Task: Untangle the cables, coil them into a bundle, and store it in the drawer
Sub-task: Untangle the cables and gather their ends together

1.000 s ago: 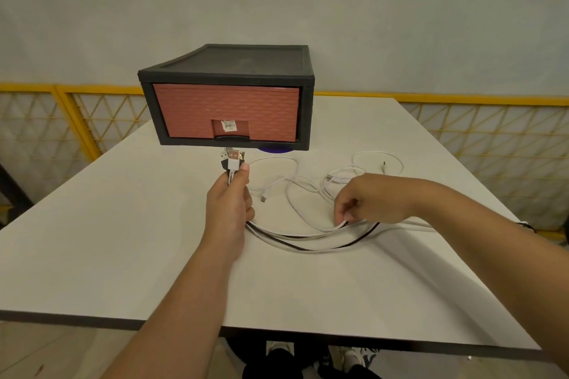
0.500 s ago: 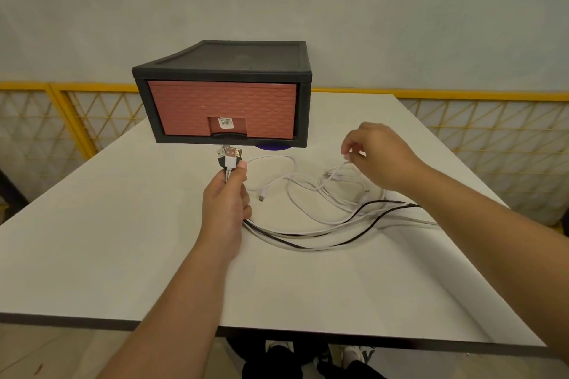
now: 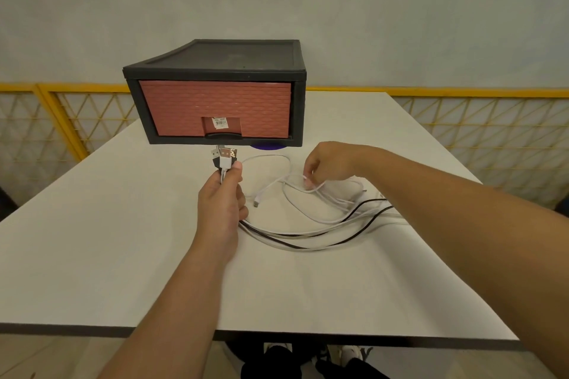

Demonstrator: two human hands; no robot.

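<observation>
Several white and black cables lie tangled on the white table, trailing right from my left hand. That hand is fisted around their plug ends, which stick up just in front of the drawer. My right hand hovers over the white loops and pinches a white strand between fingertips. The drawer unit has a black frame and a reddish-brown drawer front, which is closed.
A purple disc peeks out under the drawer unit's front right. Yellow mesh railing runs behind the table on both sides. The table's near edge is close to my body, with shoes visible below.
My right hand went from the near cable loop up and right, then came down left onto the white loops and pinched a strand. My left hand kept the plugs still.
</observation>
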